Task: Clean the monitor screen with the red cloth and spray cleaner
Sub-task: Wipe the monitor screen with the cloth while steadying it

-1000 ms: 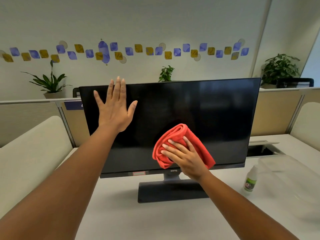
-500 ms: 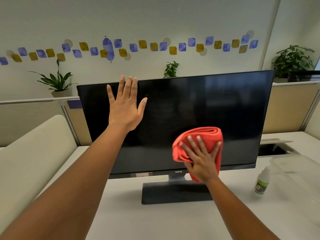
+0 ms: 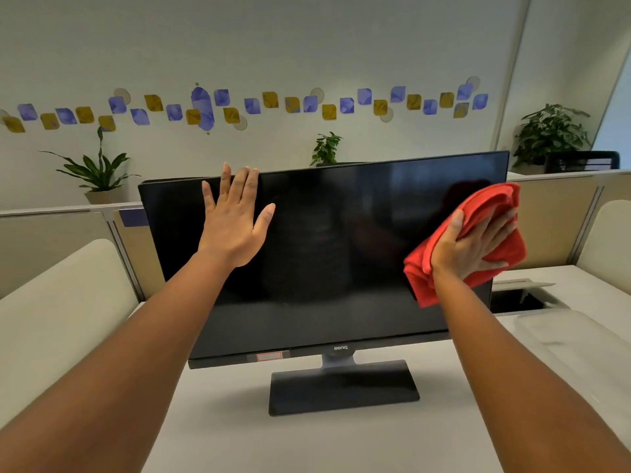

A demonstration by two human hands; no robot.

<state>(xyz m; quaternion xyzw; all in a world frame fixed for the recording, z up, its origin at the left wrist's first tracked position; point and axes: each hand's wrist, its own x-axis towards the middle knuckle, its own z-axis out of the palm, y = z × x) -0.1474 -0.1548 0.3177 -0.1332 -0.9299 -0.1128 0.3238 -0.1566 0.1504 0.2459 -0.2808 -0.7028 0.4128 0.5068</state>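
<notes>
From the head camera, the monitor (image 3: 327, 254) stood on a pale desk (image 3: 307, 445), its dark screen facing the person and its flat black base (image 3: 343, 387) resting on the desk under the lower bezel.

The left hand (image 3: 234, 221) lay flat against the upper left part of the screen, fingers straight and spread, thumb out to the side, holding nothing. Its fingertips (image 3: 239, 174) reached just over the top edge of the monitor.

The right hand (image 3: 473, 242) pressed the red cloth (image 3: 467, 240) against the right side of the screen. Its fingers were stretched fairly straight across the bunched cloth, while the thumb hooked over the cloth's upper left fold. The cloth overlapped the monitor's right edge and hid that part of the frame. How much of the cloth actually touched the glass could not be told, as the hand and folds covered it.

The right forearm (image 3: 505, 356) crossed in front of the monitor's lower right corner and hid it. The spray cleaner could not be seen anywhere in this view.

At the right, a blurred clear shape (image 3: 573, 339) lay on the desk; what it was could not be made out. Behind it sat an open dark recess (image 3: 519, 298) in the desk. Three potted plants stood beyond the partition; the middle one (image 3: 326, 148) was partly hidden by the monitor's top edge.
</notes>
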